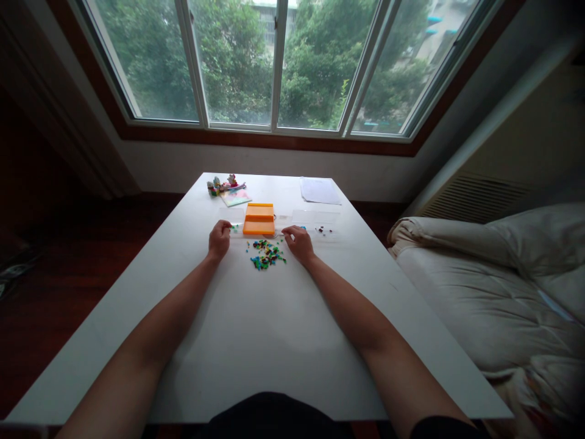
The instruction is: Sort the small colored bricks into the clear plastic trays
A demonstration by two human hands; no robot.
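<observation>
A small heap of tiny coloured building pieces [266, 253] lies on the white table [256, 341], just in front of an orange tray [259, 219]. My left hand [220, 238] rests to the left of the heap with its fingers curled, fingertips by a clear plastic bag [232, 216] at the tray's left. My right hand [298, 242] rests to the right of the heap, fingers curled and pinched near another clear plastic bag [315, 218]. What the fingers hold is too small to make out.
A small colourful built model [223, 183] and a pastel booklet [235, 197] sit at the far left of the table. White paper sheets [319, 190] lie far right. A few dark pieces [322, 230] lie right of my right hand. A cream sofa [493, 280] borders the table's right side.
</observation>
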